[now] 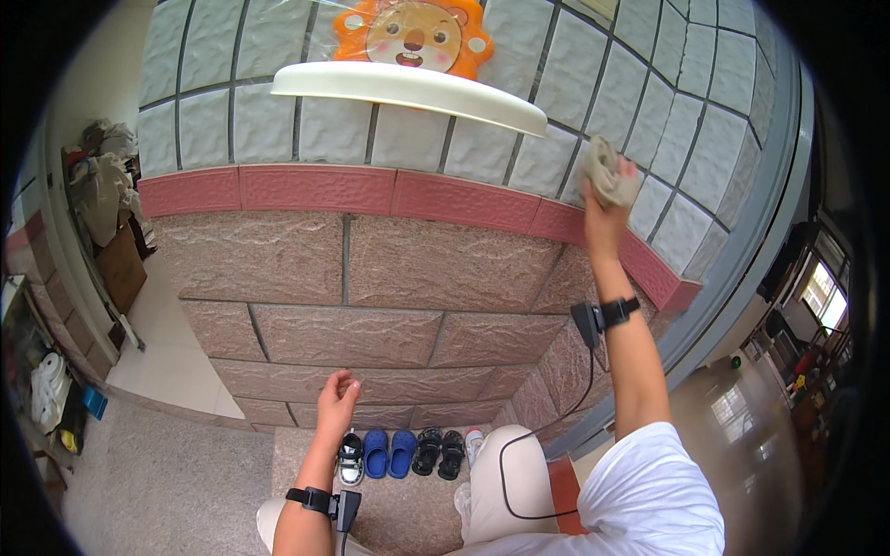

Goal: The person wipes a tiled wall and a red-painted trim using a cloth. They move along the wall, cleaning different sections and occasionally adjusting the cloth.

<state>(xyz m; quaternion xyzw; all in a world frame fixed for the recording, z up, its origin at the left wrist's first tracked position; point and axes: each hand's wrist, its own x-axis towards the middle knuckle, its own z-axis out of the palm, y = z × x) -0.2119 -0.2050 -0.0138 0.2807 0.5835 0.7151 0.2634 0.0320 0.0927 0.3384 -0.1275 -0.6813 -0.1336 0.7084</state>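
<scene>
My right hand holds a crumpled beige cloth against the textured grey-white wall tiles, just above the strip of pink border tiles. Lower down, my left hand hangs in front of the brown stone-look wall tiles. Its fingers are loosely bent, with the thumb apart and nothing between them. To the left of the cloth, a curved white piece juts from the wall. Above it is an orange cartoon animal-face panel under clear film.
A grey door frame borders the wall at right. On the floor stand a black-and-white shoe, blue clogs and black sandals. A black cable trails from my right wrist device. Piled cloths lie at left.
</scene>
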